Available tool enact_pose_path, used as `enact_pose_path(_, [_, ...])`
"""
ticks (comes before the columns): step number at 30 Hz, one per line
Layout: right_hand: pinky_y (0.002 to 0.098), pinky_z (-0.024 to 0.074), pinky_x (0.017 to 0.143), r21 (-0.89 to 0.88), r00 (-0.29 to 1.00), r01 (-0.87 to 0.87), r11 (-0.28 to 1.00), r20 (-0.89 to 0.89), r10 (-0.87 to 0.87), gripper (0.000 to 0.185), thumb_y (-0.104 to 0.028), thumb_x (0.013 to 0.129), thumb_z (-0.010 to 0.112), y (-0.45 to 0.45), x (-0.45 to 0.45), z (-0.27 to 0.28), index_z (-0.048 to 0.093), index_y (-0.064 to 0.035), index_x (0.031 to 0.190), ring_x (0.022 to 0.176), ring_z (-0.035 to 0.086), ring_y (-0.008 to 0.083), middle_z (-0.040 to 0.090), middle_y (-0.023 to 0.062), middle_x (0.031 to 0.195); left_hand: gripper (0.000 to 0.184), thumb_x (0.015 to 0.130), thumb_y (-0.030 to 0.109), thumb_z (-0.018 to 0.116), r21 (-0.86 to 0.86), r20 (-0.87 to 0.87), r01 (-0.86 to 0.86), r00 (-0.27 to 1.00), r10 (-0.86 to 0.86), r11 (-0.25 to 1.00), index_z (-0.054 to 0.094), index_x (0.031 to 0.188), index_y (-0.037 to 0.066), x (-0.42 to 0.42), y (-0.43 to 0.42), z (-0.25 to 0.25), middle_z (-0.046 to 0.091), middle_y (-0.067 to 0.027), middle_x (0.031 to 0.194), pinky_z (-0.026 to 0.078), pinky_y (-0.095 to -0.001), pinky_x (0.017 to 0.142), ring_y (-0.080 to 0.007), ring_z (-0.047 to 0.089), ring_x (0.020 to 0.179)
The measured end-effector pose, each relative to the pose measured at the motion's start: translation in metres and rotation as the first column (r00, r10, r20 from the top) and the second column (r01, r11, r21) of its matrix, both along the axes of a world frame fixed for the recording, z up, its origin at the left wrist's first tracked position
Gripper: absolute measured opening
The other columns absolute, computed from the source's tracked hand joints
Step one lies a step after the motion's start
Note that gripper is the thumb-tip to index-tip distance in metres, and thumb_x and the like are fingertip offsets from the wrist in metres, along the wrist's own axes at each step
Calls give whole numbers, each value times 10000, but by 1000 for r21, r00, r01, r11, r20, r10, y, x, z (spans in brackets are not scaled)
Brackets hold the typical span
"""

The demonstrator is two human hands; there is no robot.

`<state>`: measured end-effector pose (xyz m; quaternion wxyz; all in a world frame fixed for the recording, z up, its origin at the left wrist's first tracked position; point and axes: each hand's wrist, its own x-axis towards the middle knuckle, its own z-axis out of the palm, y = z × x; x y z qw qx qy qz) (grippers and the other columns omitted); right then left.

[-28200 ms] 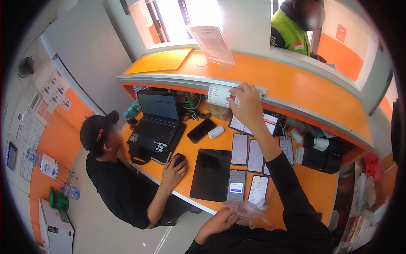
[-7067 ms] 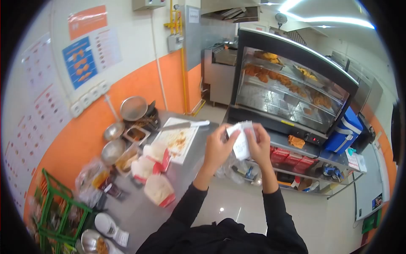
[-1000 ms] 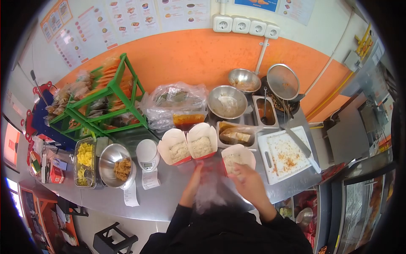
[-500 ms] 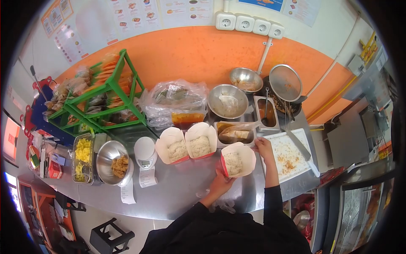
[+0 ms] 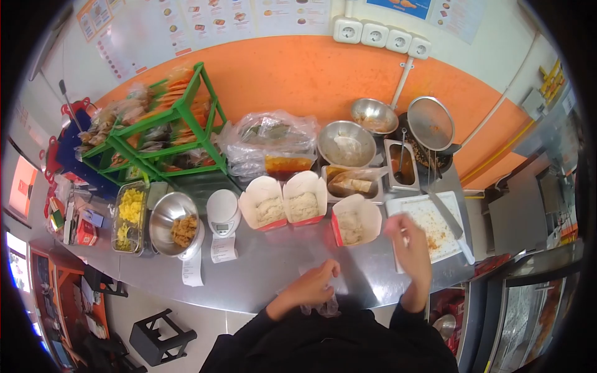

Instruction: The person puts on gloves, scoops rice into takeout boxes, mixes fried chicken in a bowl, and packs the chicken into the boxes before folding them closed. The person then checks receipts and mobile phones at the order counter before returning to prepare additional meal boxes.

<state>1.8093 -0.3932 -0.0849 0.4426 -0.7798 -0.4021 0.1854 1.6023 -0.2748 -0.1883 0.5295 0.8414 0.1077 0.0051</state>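
Observation:
A paper box of rice (image 5: 350, 227) with raised white flaps and a red base stands on the steel counter, touched by neither hand. My left hand (image 5: 309, 285) hovers near the counter's front edge, fingers loosely curled, thumb apart, holding nothing visible. Crumpled clear plastic (image 5: 323, 306) lies just below it. My right hand (image 5: 411, 248) is raised over the left side of the white cutting board (image 5: 429, 208); motion smears its fingertips, so any small thing there is hidden. Two more rice boxes, one (image 5: 269, 211) beside the other (image 5: 305, 206), stand together on the left.
A knife (image 5: 446, 214) lies on the board among brown crumbs. Behind are a steel tray holding a bag (image 5: 351, 183), a sauce tray with ladle (image 5: 401, 165) and steel bowls (image 5: 346, 144). Leftward stand a scale (image 5: 222, 208), a bowl of brown food (image 5: 183, 231) and a green rack (image 5: 180, 112).
My left hand has let go of the rice box and drawn back toward the counter's edge. My right hand has left the box's side and moved right and nearer to me.

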Motion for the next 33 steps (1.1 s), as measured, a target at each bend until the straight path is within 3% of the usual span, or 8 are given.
enact_pose_path(3, [371, 497, 746, 113, 838, -481, 870, -234, 493, 164, -158, 943, 523, 0, -62, 10, 603, -16, 968, 826, 654, 233, 655, 114, 870, 223, 850, 60, 540, -10, 74, 105, 992, -104, 994, 455, 1057, 73, -36, -12, 37, 585, -133, 925, 483, -435, 699, -339, 608, 863])
enact_pose_path(5, [372, 497, 732, 18, 616, -616, 787, -612, 496, 216, -201, 956, 498, 3, -95, 4, 593, -7, 943, 779, 651, 240, 653, 126, 875, 197, 845, 45, 535, 53, 42, 215, 975, -217, 975, 471, 1029, 74, -58, -22, 59, 583, -117, 941, 483, -425, 703, -319, 610, 866])
enact_pose_path(11, [381, 488, 715, -293, 473, -878, 377, -421, 774, 393, -265, 995, 323, 11, -119, -59, 594, 19, 992, 696, 632, 275, 632, 198, 879, 223, 859, 128, 558, 512, 158, 210, 930, -331, 833, 508, 1064, 59, -106, -28, 65, 582, -91, 980, 487, -380, 688, -247, 618, 854])
enact_pose_path(12, [303, 474, 847, -431, 412, -893, 130, -665, 623, 363, -163, 987, 329, 34, -125, -35, 600, 16, 1150, 899, 627, 241, 660, 169, 979, 254, 859, 127, 557, 505, 189, 176, 933, -307, 845, 510, 1098, 55, -114, -27, 62, 583, -93, 986, 488, -376, 691, -250, 617, 854])
enact_pose_path(19, [264, 434, 888, -123, 302, -940, 317, -730, 613, 413, -205, 1003, 410, 32, -175, -95, 466, 9, 1353, 1027, 551, 143, 616, 88, 1158, 305, 804, 121, 588, 541, 268, -209, 961, 69, 815, 589, 1101, 50, -185, -4, 53, 608, -73, 1011, 472, -327, 757, -264, 605, 866])
enact_pose_path(22, [290, 418, 975, 74, 397, -737, 672, -757, 519, 524, -207, 994, 451, 29, -231, -118, 308, 13, 1449, 1171, 515, 182, 540, 111, 1296, 276, 772, 101, 598, 576, 384, -267, 923, 33, 772, 623, 1045, 75, -206, -11, 35, 619, -41, 1000, 482, -348, 773, -268, 600, 874])
enact_pose_path(25, [317, 386, 1050, 219, -41, -280, 935, -975, 216, 590, -249, 989, 478, 23, -276, -142, 241, 18, 1458, 1291, 447, 240, 475, 143, 1365, 288, 765, 61, 586, 531, 215, -168, 975, 60, 830, 630, 1046, 103, -228, -23, 32, 632, -18, 992, 497, -358, 769, -241, 605, 889])
enact_pose_path(33, [411, 428, 978, 101, -311, 218, 971, -936, 167, 757, -584, 941, 433, 25, -335, -140, 282, -18, 1421, 1220, 491, 278, 529, 143, 1268, 309, 801, 82, 639, 121, 125, -316, 945, 301, 941, 602, 1108, 83, -266, -23, 8, 612, -92, 930, 506, -384, 742, -278, 598, 852])
